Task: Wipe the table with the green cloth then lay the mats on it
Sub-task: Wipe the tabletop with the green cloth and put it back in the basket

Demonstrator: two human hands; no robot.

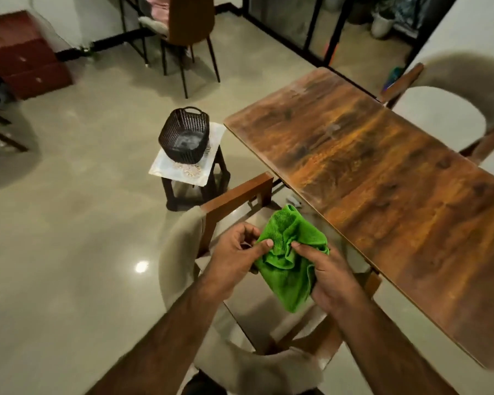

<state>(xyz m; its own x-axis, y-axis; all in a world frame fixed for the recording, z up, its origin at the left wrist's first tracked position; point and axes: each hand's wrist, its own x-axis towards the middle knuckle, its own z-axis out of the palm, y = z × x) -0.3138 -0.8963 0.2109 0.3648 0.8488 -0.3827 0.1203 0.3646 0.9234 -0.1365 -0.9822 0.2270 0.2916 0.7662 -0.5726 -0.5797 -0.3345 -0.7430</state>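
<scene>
Pinching the green cloth (290,260) (bunched) are left hand (234,259) and right hand (330,276), beside the table (382,172).

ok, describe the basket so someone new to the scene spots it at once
Start at the long wooden table on the right; just off its far left corner a small dark stool stands on the floor under a pale patterned cover. The basket sits on that cover: dark, woven, open-topped with a loop handle, unlike the plain furniture around it.

head-worn view, looking down, close over hands (283,269)
</scene>
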